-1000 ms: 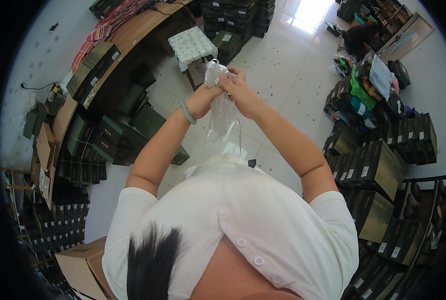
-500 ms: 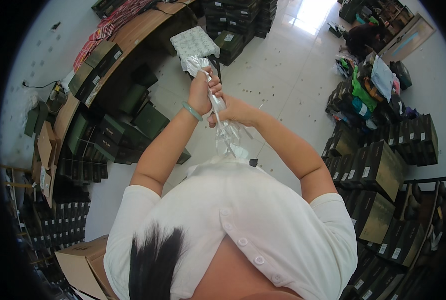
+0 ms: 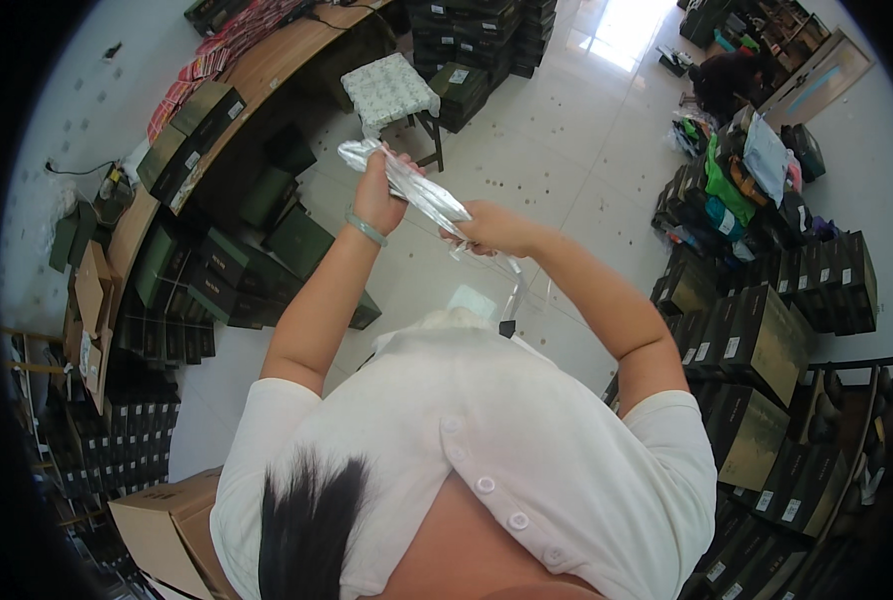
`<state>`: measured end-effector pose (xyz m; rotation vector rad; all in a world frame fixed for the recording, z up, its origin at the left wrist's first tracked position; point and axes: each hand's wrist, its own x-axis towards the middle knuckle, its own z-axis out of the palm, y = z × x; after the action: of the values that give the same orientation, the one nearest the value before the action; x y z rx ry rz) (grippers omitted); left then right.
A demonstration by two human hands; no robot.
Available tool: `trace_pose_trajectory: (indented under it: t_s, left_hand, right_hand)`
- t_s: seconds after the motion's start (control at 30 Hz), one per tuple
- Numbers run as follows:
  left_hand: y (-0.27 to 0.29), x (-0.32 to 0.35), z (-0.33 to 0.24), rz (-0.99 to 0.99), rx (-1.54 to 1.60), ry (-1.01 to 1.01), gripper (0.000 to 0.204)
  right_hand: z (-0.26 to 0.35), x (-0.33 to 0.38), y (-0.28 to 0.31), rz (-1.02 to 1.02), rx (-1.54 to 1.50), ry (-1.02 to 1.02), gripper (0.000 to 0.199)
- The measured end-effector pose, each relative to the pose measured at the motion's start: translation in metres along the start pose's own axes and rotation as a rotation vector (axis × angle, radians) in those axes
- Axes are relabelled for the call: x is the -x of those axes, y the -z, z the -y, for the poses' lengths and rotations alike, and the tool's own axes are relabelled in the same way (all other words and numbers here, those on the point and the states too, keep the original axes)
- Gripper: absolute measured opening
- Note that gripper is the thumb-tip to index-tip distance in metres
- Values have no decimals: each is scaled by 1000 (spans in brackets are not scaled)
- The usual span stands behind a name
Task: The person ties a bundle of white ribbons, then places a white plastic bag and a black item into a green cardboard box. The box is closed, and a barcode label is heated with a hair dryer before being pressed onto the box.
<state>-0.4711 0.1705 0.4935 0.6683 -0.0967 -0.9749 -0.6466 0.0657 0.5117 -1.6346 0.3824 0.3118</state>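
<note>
Twisting a clear plastic bag (image 3: 407, 185) into a tight rope, held out at chest height above the tiled floor (image 3: 567, 160). Left hand (image 3: 377, 195) clamped on the upper end, right hand (image 3: 492, 230) closed on the lower, loose tails dangling beneath. Best done, by the look of it, with steady tension between both hands, turning evenly. Stool (image 3: 392, 90) and stacked dark boxes (image 3: 757, 340) nearby.

One head-worn fisheye view — looking steeply down, close over the person's white shirt (image 3: 467, 440).
</note>
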Motion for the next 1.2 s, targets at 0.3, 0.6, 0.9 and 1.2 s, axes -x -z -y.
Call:
trace_pose_trajectory:
  t_s: [0.3,0.6,0.9,1.2]
  left_hand:
    - [23,33,-19,-154,-1042,-828,81]
    - [-32,46,28,442,-1818,36,70]
    - [-13,32,39,204,-729,252,25]
    - [-23,8,55,236,-627,228,25]
  right_hand:
    - [-4,-3,55,-227,1100,-131,33]
    - [65,-14,31,200,1233,-179,39]
    - [37,0,57,-168,-86,190,53]
    - [15,-35,11,-319,-836,426,37]
